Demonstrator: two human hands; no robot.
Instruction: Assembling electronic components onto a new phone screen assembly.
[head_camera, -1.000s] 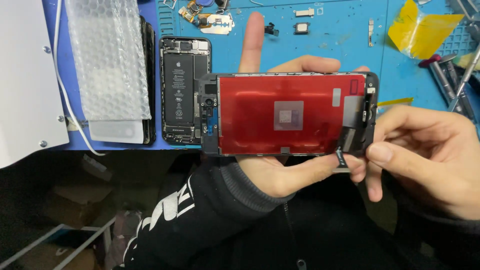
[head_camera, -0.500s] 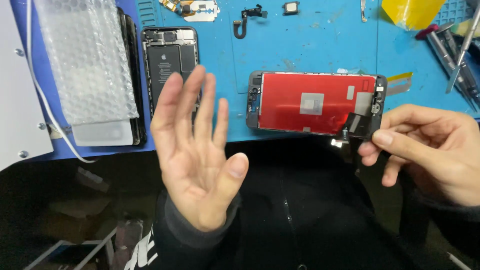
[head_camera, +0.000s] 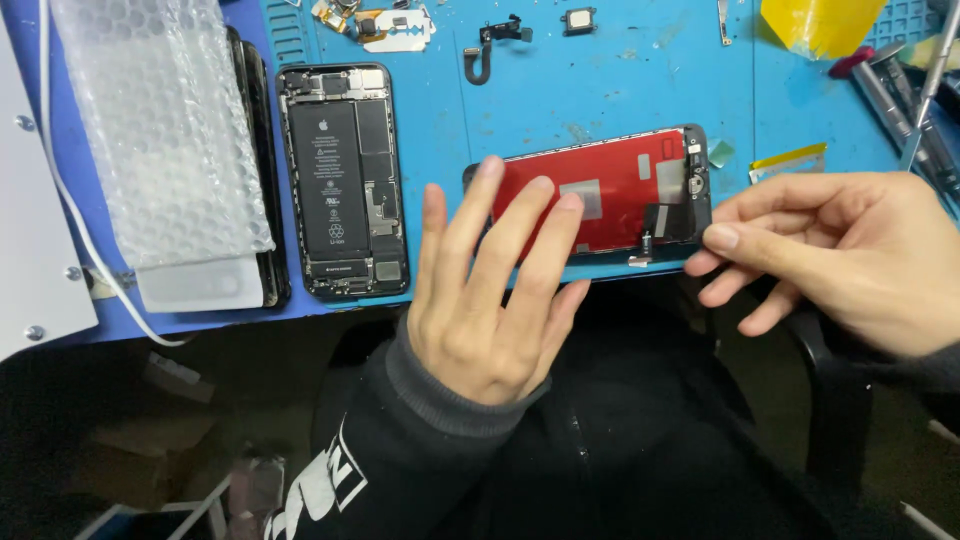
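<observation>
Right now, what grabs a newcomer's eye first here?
The red-backed phone screen panel lying on the blue work mat, centre right: the left hand spreads flat over its left end while the right hand pinches its right edge. Left of it lies an opened phone body with its battery showing, and a sheet of bubble wrap covers another device at far left.

Bright, even overhead light on the blue mat (head_camera: 600, 90); soft shadows only. Mild glare on the bubble wrap (head_camera: 160, 130) (foreground below stays dim), sharp focus throughout.
</observation>
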